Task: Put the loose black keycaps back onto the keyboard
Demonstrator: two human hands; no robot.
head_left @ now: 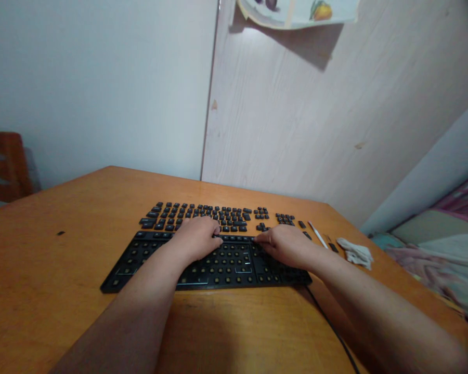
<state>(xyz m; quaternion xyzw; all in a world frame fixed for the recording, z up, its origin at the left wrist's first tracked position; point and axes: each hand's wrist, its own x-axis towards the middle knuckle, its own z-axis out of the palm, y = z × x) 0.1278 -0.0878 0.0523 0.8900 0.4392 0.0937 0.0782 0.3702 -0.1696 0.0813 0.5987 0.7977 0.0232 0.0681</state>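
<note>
The left hand [198, 238] curls loosely over the far edge of the black keyboard [223, 264] beneath it, thumb apart from fingers; the right hand [286, 244] bunches its fingertips near that edge, and whether either holds anything I cannot tell. Loose keycaps [169, 227] lie just beyond both hands.

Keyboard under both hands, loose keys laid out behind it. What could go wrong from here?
1. The left hand is close to the loose keys; a brush could scramble their rows.
2. The cable runs beside the right forearm; a snag might shift the keyboard.
3. A small dark piece lies apart at left; it could get overlooked.
</note>
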